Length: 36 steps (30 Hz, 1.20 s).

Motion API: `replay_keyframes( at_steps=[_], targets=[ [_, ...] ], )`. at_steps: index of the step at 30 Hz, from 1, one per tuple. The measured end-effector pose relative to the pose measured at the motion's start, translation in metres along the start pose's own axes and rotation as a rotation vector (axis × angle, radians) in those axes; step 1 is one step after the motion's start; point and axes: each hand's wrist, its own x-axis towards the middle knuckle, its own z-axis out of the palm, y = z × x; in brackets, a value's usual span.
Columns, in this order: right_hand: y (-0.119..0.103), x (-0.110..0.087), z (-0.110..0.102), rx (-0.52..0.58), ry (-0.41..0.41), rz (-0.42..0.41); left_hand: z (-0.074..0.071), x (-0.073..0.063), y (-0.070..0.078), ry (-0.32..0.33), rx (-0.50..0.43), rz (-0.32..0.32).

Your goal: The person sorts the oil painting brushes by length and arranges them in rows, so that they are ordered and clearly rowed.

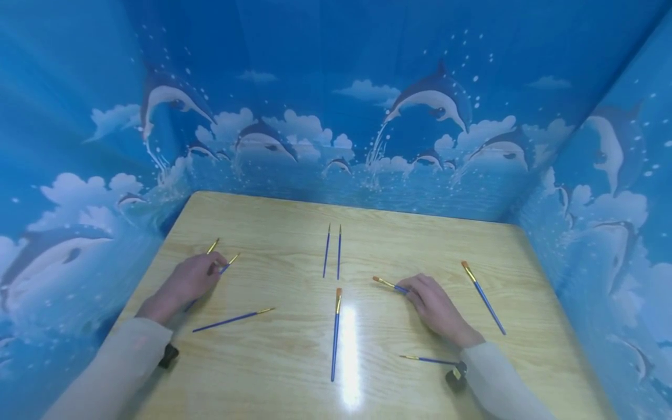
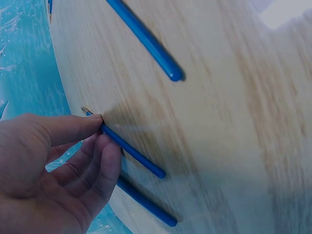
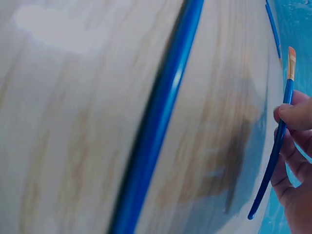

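Observation:
At the table's left side, my left hand (image 1: 194,277) pinches a thin blue paintbrush (image 2: 134,151) between thumb and fingertips, its bristle end pointing away from me. Beside it lies a second paintbrush (image 1: 213,245), partly hidden under the hand; its blue handle (image 2: 146,202) shows in the left wrist view. My right hand (image 1: 433,306) grips a flat paintbrush (image 3: 278,141) by its blue handle, thumb on top. This brush's orange bristles (image 1: 377,279) point left toward the table's middle. Nearest to the right wrist lies a thin paintbrush (image 1: 430,360), its handle end overlapped by the wrist camera.
Two thin paintbrushes (image 1: 326,251) lie side by side at mid-table, with a flat paintbrush (image 1: 336,335) below them. Another thin paintbrush (image 1: 233,319) lies front left, and a flat one (image 1: 484,297) far right. Dolphin-printed blue curtains (image 1: 315,87) surround the wooden table (image 1: 278,361).

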Motion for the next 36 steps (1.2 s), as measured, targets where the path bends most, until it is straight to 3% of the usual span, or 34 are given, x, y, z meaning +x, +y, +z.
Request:
replay_keyframes(
  at_steps=[16,20,27,36],
  targets=[
    [-0.027,0.002,0.000,0.190,-0.042,-0.012,0.000,0.002,0.002,-0.040,-0.001,-0.084],
    [-0.035,0.001,0.003,0.239,-0.068,-0.015,0.000,0.001,0.003,-0.033,0.001,-0.071],
    [-0.052,-0.001,0.011,0.301,-0.133,0.061,0.000,0.001,0.002,-0.028,0.001,-0.058],
    [-0.076,-0.011,0.030,0.305,-0.138,-0.004,0.002,0.002,0.000,-0.028,0.002,-0.055]
  ],
)
